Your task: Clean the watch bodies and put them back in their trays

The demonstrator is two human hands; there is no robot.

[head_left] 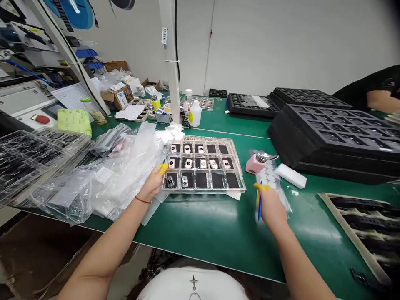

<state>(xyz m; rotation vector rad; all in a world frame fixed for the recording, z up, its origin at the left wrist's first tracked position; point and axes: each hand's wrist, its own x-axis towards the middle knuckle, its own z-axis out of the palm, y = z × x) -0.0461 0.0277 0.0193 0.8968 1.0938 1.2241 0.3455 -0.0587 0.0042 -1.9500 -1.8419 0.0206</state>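
Note:
My left hand [153,182], with a yellow finger cot, grips the left edge of a clear plastic tray [204,192]. Several watch cases, mostly pink with one dark and one silver among them, lie in its compartments; some compartments show only a dark bottom. To the right of the tray, my right hand [272,206], also with yellow on a fingertip, is closed on a slim blue pen-like tool [259,208] that points down. Beyond this hand are a pink pump bottle [254,165], a patterned strip in clear film [271,177] and a white block [291,176].
Plastic bags [118,179] cover the green table [206,233] at left, beside stacked clear trays [37,162]. Black foam trays [337,137] rise at right, with a tray of dark straps [365,221] nearer. A white post [170,62] stands behind; another person's arm [383,100] shows far right.

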